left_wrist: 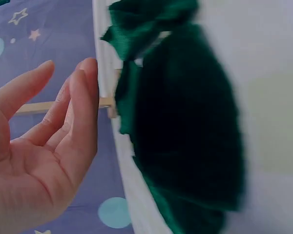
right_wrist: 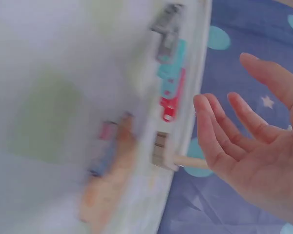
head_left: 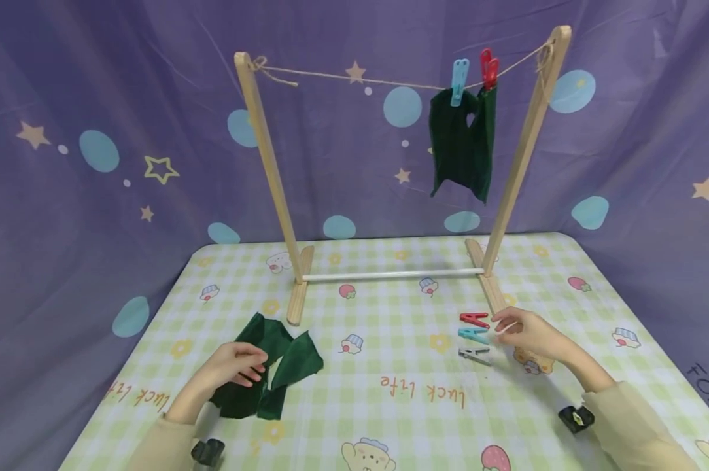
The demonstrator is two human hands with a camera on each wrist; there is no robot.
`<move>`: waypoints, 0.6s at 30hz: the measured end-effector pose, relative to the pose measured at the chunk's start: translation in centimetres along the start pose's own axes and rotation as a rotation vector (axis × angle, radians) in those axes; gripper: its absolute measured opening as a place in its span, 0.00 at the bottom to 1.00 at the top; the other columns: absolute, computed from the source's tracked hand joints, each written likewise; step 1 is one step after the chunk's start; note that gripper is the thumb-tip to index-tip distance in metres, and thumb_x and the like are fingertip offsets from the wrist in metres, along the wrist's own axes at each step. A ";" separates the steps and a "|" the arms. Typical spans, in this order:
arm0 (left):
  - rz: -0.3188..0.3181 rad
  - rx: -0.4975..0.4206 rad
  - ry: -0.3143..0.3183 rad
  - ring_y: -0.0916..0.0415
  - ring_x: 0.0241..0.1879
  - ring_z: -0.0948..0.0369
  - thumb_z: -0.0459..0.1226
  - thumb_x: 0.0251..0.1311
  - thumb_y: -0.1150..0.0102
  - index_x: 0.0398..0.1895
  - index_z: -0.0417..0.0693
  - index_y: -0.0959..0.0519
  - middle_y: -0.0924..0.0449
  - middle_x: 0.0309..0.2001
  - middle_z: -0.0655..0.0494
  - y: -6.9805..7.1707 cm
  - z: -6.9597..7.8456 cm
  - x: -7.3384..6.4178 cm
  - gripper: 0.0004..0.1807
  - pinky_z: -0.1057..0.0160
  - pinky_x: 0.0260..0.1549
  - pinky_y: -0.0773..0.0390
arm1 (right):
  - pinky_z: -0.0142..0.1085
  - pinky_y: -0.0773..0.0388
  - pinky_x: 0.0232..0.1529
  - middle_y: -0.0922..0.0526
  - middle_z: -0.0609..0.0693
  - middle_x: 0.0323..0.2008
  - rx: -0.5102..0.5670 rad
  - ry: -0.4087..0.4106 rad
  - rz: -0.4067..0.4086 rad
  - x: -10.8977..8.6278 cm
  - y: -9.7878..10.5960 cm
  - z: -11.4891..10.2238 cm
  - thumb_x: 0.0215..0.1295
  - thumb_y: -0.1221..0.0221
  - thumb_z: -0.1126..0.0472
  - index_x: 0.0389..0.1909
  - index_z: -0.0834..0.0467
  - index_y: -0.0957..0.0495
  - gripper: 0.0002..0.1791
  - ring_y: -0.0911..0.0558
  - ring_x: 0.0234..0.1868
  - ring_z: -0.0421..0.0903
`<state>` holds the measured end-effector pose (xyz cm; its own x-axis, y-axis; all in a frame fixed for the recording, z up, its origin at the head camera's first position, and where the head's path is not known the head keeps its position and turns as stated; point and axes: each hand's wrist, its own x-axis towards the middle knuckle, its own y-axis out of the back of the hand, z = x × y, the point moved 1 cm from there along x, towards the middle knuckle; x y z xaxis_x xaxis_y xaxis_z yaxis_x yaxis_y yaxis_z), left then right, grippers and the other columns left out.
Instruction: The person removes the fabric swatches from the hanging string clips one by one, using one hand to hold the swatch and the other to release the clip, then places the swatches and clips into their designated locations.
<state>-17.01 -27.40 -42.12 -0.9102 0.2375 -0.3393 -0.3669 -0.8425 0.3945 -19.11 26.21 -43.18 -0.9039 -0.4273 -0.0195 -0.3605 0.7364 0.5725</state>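
Observation:
My left hand point(head_left: 235, 364) hovers over a crumpled dark green cloth garment point(head_left: 295, 361) at the table's left. In the left wrist view its fingers are loosely bent, the thumb stands apart, and nothing lies between them. At the right, my right hand point(head_left: 528, 333) is just beside three clothespins: a red one point(head_left: 474, 320), a light blue one point(head_left: 473, 335) and a grey one point(head_left: 475, 356), in a column. Its fingers point(right_wrist: 210, 126) are relaxed and spread from the thumb, holding nothing. Another green garment point(head_left: 462, 140) hangs under a blue clothespin point(head_left: 458, 82) and a red clothespin point(head_left: 488, 70).
A wooden frame with a left post point(head_left: 269, 163), a right post point(head_left: 525, 150) and a string point(head_left: 354, 80) stands at the back. A white rod point(head_left: 390, 275) joins its feet low down. The checkered tablecloth point(head_left: 390, 340) covers the table before a purple curtain point(head_left: 343, 170).

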 end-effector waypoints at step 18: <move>0.071 0.051 -0.254 0.24 0.39 0.46 0.35 0.60 0.49 0.48 0.26 0.30 0.24 0.40 0.34 -1.1 6.3 3.9 0.20 0.59 0.36 0.22 | 0.28 0.25 0.36 0.23 0.62 0.40 -0.067 0.100 0.186 2.6 4.7 -4.6 0.61 0.46 0.64 0.48 0.67 0.30 0.16 0.23 0.36 0.31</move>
<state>-21.34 -22.48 -38.52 -0.9506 0.2981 -0.0867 -0.3040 -0.8372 0.4546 -22.08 26.12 -36.80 -0.9249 -0.3395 0.1711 -0.1704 0.7725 0.6117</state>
